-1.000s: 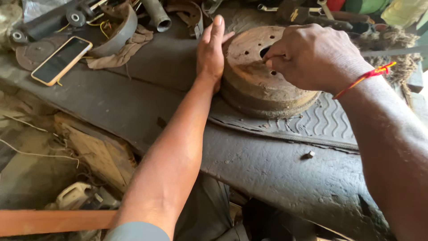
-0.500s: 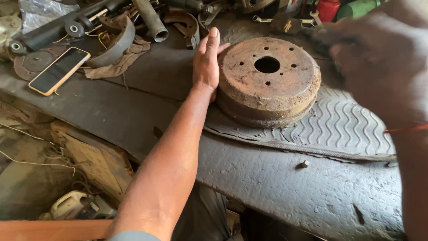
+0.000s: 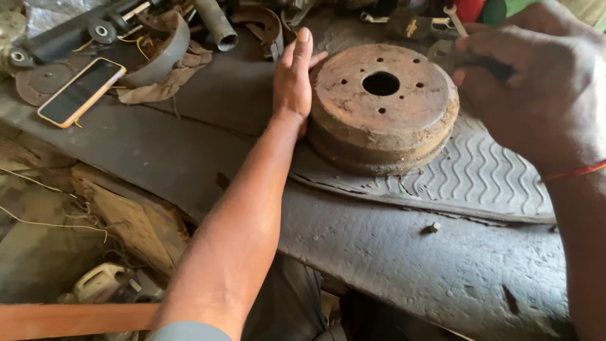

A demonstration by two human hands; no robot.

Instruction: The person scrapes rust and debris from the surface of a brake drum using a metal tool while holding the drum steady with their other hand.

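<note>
**Rusty brake drum on workbench mat**

Brake drum [image 3: 382,104]: flat on ribbed rubber mat [image 3: 486,173], open face down. Left hand [image 3: 295,76]: fingers straight, palm pressed to drum's side. Right hand [image 3: 533,82]: closed around a dark tool [image 3: 457,60], possibly a wrench. Phone [image 3: 81,92] well apart, left.

Left arm stretched forward, left hand [image 3: 294,79] flat and open with fingers straight and together, thumb spread; right hand [image 3: 533,85] raised at upper right, fingers curled closed in a loose fist, a red thread round its wrist.
</note>
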